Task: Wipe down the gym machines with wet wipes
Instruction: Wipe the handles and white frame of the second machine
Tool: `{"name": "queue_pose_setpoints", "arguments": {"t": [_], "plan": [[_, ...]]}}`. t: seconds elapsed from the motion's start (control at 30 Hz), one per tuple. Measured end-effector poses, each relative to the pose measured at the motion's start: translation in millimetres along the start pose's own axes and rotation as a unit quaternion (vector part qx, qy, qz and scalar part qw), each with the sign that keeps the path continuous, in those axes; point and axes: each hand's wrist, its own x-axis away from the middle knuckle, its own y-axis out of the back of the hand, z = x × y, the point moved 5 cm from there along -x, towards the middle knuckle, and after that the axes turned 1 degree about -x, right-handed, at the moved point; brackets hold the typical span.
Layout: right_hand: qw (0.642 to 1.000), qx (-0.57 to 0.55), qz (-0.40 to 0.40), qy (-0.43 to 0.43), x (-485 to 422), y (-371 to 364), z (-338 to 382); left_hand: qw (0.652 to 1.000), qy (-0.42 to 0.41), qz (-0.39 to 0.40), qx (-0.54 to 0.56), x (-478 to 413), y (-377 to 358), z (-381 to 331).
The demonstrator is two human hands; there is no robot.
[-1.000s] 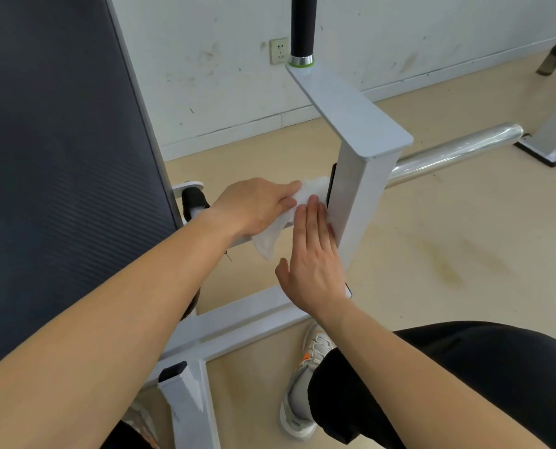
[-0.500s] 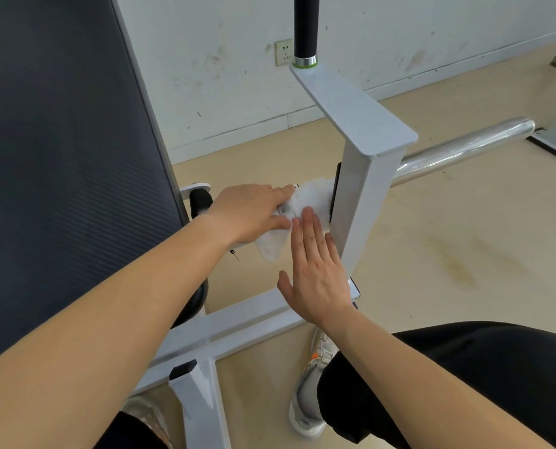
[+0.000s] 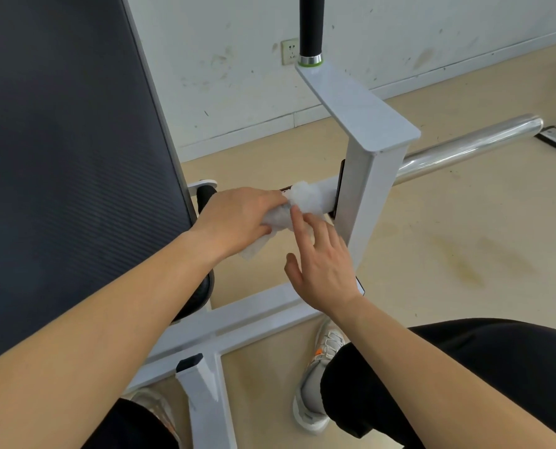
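A crumpled white wet wipe (image 3: 305, 202) lies bunched on a white crossbar of the gym machine, just left of its white upright post (image 3: 367, 189). My left hand (image 3: 237, 218) grips the wipe's left part and presses it on the bar. My right hand (image 3: 322, 264) reaches up from below with straight fingers, the fingertips touching the wipe's lower edge. A loose corner of the wipe hangs under my left hand.
A large dark padded backrest (image 3: 69, 157) fills the left. A black handle grip (image 3: 309, 27) rises from the white arm above the post. A chrome bar (image 3: 464, 147) runs right. White base frame (image 3: 254, 315) lies on the floor by my shoe (image 3: 315, 384).
The wipe has bunched up under my left hand. My right hand's fingers have spread and slid off the post toward the wipe. The view has moved closer.
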Motion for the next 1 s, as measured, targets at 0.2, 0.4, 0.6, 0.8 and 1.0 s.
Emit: {"name": "queue_pose_setpoints", "arguments": {"t": [0.2,0.4,0.6,0.8,1.0], "plan": [[0.991,0.075,0.112,0.002,9,-23,10,0.996,-0.023,0.059,-0.070,-2,-8,-2],[0.989,0.092,0.108,-0.046,1,-23,-6,0.992,0.003,0.119,0.026,-22,-15,1],[0.988,0.094,0.105,-0.065,3,-24,-10,0.998,0.038,0.029,0.047,-24,-14,-11],[0.986,0.113,0.120,0.017,9,-32,2,0.998,0.020,0.010,-0.065,-3,-10,2],[0.984,0.126,0.125,0.014,12,-35,0,0.993,0.028,-0.021,-0.112,-8,-7,-10]]}}
